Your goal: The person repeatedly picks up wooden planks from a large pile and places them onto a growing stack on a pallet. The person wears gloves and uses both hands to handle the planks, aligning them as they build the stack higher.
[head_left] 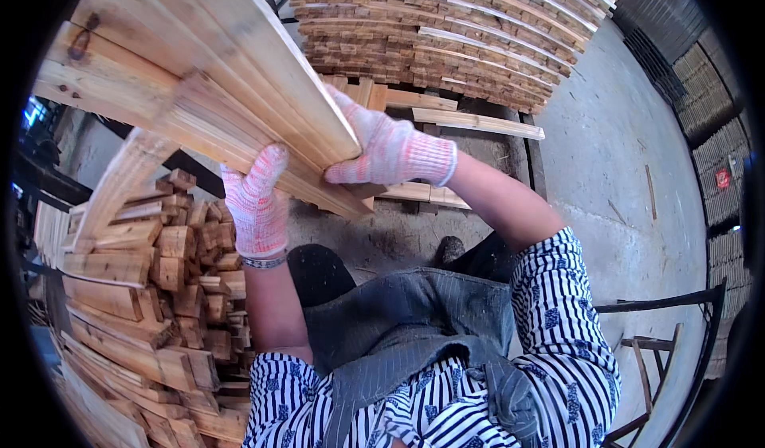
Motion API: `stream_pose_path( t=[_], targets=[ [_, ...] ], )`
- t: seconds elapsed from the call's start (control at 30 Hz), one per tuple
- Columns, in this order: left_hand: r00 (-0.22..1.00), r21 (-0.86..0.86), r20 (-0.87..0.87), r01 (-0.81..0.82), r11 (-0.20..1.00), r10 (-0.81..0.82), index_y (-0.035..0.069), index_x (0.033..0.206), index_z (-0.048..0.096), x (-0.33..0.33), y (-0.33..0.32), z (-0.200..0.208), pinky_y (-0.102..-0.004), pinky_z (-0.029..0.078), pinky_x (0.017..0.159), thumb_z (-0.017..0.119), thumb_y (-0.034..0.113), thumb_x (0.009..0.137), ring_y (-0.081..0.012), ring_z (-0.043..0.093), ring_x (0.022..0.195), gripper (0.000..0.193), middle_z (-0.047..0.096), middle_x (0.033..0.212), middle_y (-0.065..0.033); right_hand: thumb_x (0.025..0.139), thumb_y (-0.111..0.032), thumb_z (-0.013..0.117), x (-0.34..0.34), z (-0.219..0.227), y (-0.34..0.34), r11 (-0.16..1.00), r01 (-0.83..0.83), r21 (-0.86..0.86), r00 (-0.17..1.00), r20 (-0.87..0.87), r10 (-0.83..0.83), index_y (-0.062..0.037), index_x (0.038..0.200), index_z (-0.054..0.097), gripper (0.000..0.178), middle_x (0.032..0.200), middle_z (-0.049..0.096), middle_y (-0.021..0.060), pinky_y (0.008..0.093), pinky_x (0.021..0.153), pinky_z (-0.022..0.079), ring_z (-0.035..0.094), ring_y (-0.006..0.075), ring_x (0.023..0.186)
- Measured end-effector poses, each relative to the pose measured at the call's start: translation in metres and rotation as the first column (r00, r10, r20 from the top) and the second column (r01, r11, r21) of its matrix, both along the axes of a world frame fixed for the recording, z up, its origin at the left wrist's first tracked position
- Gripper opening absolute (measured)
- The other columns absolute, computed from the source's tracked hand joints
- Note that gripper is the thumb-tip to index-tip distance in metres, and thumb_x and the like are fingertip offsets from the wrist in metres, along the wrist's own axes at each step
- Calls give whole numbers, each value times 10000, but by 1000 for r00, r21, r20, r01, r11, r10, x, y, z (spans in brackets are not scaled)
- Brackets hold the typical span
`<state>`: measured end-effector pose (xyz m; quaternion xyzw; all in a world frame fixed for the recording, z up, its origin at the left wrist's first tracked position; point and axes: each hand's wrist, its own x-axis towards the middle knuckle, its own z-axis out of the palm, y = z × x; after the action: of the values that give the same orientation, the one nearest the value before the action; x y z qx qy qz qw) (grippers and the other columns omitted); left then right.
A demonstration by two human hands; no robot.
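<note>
Several long, pale wooden boards (pixel 215 45) stretch up and to the left in front of me, held in both hands. My left hand (pixel 259 209), in a white and pink knit glove, is closed on their lower edge, thumb on the face of the wood. My right hand (pixel 386 141), gloved alike, wraps round the near end of the boards from the right. Its fingers are partly hidden behind the wood. One board is tilted over the others, and a dark knot shows in another at the far left.
A big layered stack of planks (pixel 446 29) stands ahead. Left of me is a pile of cut wood pieces (pixel 171 288). Loose boards (pixel 478 123) lie at the foot of the stack. At lower right stands a dark metal frame (pixel 693 300) on the concrete floor (pixel 606 177).
</note>
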<state>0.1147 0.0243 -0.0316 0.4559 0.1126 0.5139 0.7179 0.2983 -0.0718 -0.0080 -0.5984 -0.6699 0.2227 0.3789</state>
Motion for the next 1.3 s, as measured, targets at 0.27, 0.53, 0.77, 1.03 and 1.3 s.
stream_pose_path(
  t=[0.27, 0.53, 0.77, 1.03, 1.3],
  targets=[
    [918, 135, -372, 198, 971, -136, 53, 1431, 469, 22, 78, -67, -386, 506, 1028, 849, 0, 740, -217, 600, 1193, 790, 617, 1310, -81, 695, -228, 861, 31, -81, 69, 994, 27, -105, 979, -200, -48, -112, 1590, 170, 1137, 1427, 520, 173, 369, 1117, 420, 521, 300, 1326],
    [710, 46, -636, 426, 904, -303, 33, 1421, 474, 54, 128, -160, -385, 548, 983, 875, 44, 759, -221, 630, 1162, 774, 635, 1315, -97, 692, -355, 891, 64, -173, 116, 999, 16, -41, 1000, 0, -16, -106, 1565, 250, 1111, 1421, 528, 178, 364, 1135, 402, 504, 299, 1340],
    [720, -95, -555, 443, 892, -416, 21, 1308, 573, 106, 105, -94, -378, 559, 954, 863, 114, 790, -194, 656, 1091, 601, 684, 1193, -86, 775, -388, 836, 104, -150, 73, 999, -33, -2, 846, -533, 27, -70, 1493, 383, 906, 1348, 585, 118, 361, 1071, 445, 541, 220, 1247],
    [588, -357, -584, 432, 828, -559, -7, 1302, 579, 212, 50, -106, -329, 551, 909, 780, 254, 872, -185, 681, 997, 541, 687, 1147, -90, 826, -270, 810, 156, -190, 0, 927, 311, -209, 279, -913, -299, -38, 1518, 346, 866, 1291, 631, 151, 331, 980, 525, 627, 219, 1132],
    [406, -670, -426, 459, 584, -808, 38, 1196, 668, 316, 12, -206, -335, 572, 854, 720, 306, 932, -197, 700, 958, 380, 712, 1105, -96, 886, -276, 749, 225, -192, -70, 516, 693, -503, 438, -274, -856, 31, 1560, 211, 916, 1271, 652, 207, 345, 979, 504, 644, 254, 1129]
  ],
)
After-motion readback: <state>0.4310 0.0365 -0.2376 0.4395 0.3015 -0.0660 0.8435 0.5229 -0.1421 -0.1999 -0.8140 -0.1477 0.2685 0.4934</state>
